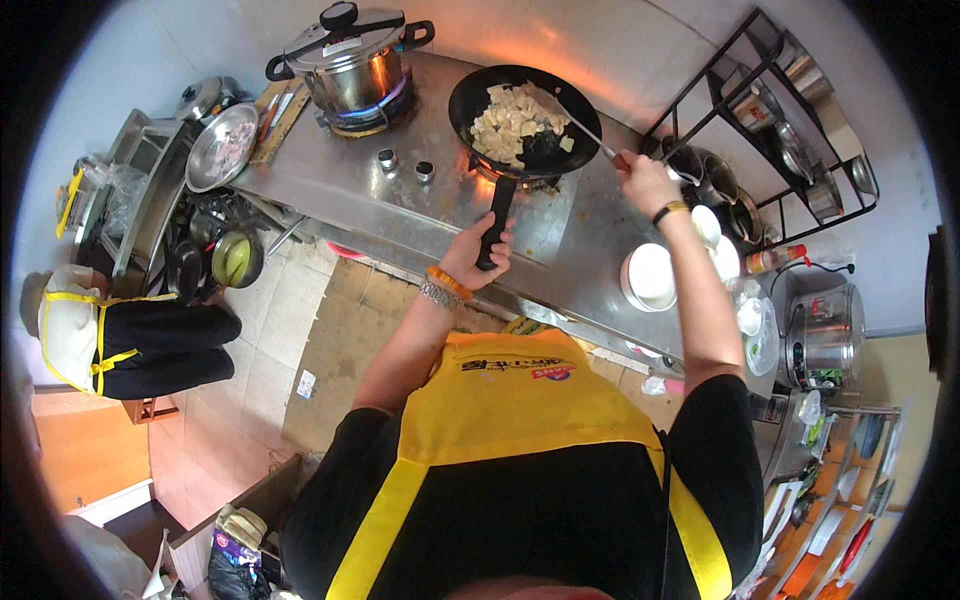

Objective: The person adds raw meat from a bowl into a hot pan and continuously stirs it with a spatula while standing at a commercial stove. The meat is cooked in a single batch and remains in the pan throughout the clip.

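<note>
My left hand (pixel 480 253) is closed around the black handle of a dark frying pan (pixel 463 120), which stands over a lit gas burner (pixel 480 174) on the steel counter. Pale chopped food pieces (pixel 510 120) lie in the pan. My right hand (pixel 649 184) grips a long-handled metal spatula (pixel 585 129), its blade among the food at the pan's far side. White bowls (pixel 649 277) stand beside my right forearm. To the left of the pan, a lidded pressure cooker (pixel 354 71) sits over a blue gas flame.
A steel bowl of raw-looking pieces (pixel 222 146) is at the counter's left end, by a wooden board (pixel 283 120). A black wire rack (pixel 720 105) with pots stands at right, near a sauce bottle (pixel 774 259). A person in an apron (pixel 150 341) is at far left.
</note>
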Tool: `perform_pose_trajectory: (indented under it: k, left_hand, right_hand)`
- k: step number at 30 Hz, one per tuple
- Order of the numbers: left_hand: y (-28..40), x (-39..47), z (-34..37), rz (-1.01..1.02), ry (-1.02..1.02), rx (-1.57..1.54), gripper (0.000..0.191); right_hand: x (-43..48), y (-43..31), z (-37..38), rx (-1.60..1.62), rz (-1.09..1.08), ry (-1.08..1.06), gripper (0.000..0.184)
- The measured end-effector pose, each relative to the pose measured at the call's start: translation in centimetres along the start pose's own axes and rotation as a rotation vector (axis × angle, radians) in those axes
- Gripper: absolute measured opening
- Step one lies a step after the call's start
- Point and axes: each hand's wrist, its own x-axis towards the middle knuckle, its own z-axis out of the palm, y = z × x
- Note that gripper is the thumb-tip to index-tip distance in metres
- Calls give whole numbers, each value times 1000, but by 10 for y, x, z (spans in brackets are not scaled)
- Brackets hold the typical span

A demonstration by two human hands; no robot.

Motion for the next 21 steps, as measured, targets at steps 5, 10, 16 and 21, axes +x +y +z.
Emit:
perform_pose_trajectory:
  k: [5,10,16,21]
  left_hand:
    - [0,-1,2,10,-11,29,28]
    - [0,-1,2,8,3,33,29]
    - [1,-1,3,-24,-24,-12,28]
    - [1,-1,1,-15,-27,2,28]
  right_hand:
    - [-44,-35,-53,-188,-161,-94,33]
    - [-32,-34,-62,-251,-57,-128,30]
    - [-10,-15,-54,-41,-71,-169,34]
    - [28,-19,-22,69,84,-37,27]
